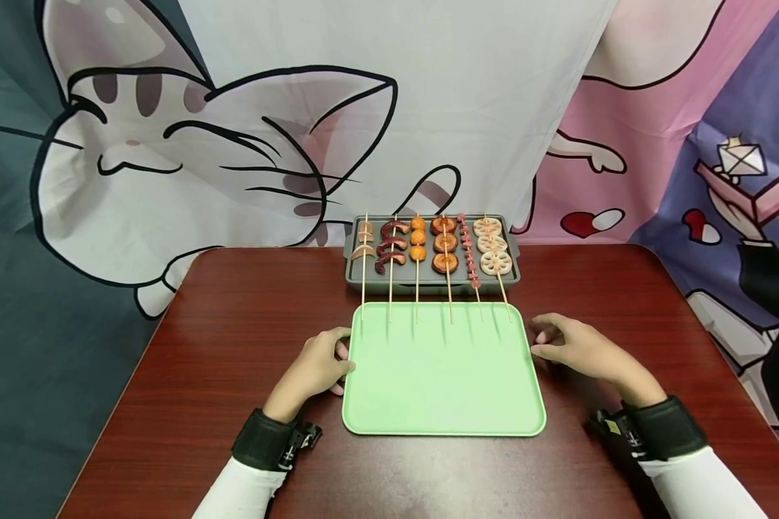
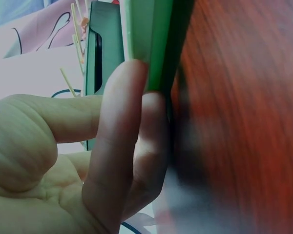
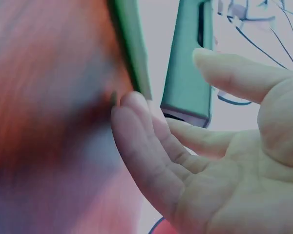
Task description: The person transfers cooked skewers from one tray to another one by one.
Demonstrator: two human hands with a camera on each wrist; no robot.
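Note:
A flat light green tray (image 1: 443,375) lies on the table. My left hand (image 1: 314,364) grips the tray's left rim, thumb at the edge and other fingers lower down; in the left wrist view, fingers (image 2: 119,131) meet the tray's side (image 2: 149,39). Beside the right edge, my right hand (image 1: 574,346) is loosely bent and holds nothing. Its fingertips (image 3: 134,105) are close to the edge in the right wrist view, its thumb apart; contact is unclear. Behind the tray, a grey-green grill pan (image 1: 405,281) carries several food skewers, their sticks reaching over the tray's far edge.
The skewers include lotus root slices (image 1: 495,262), round brown mushroom-like pieces (image 1: 444,262), orange balls (image 1: 417,238) and dark red curled pieces (image 1: 392,245). A reddish-brown wooden table (image 1: 428,476) lies beneath everything. A cartoon-printed cloth (image 1: 480,108) hangs behind it.

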